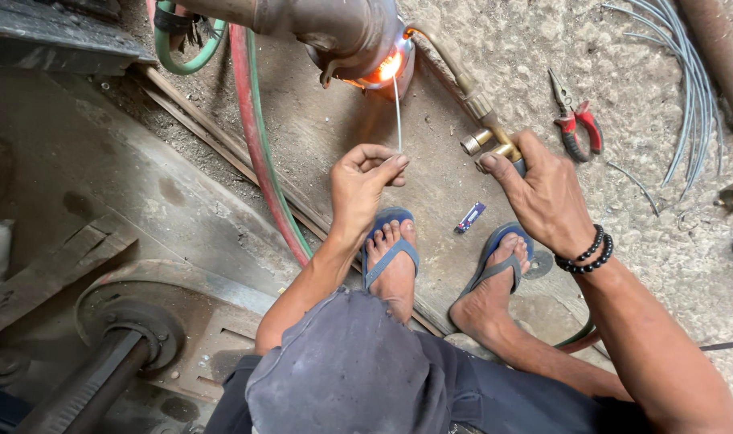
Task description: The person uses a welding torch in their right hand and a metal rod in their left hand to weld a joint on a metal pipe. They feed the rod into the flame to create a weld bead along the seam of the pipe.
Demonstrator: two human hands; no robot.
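Observation:
My left hand (365, 183) pinches a thin metal filler rod (397, 112) that points up to the glowing orange joint (385, 68) on a large metal pipe fitting (334, 28). My right hand (543, 193), with a black bead bracelet at the wrist, grips the brass gas torch (483, 128) by its valve body. The torch's curved neck reaches the glowing spot. I squat with both feet in blue sandals (391, 253) on the concrete floor.
Red and green hoses (258, 137) run along the floor at left. Red-handled pliers (574, 120) and a bundle of grey rods (680, 72) lie at right. A small lighter (469, 217) sits between my feet. A rusty wheel hub and axle (125, 337) are at lower left.

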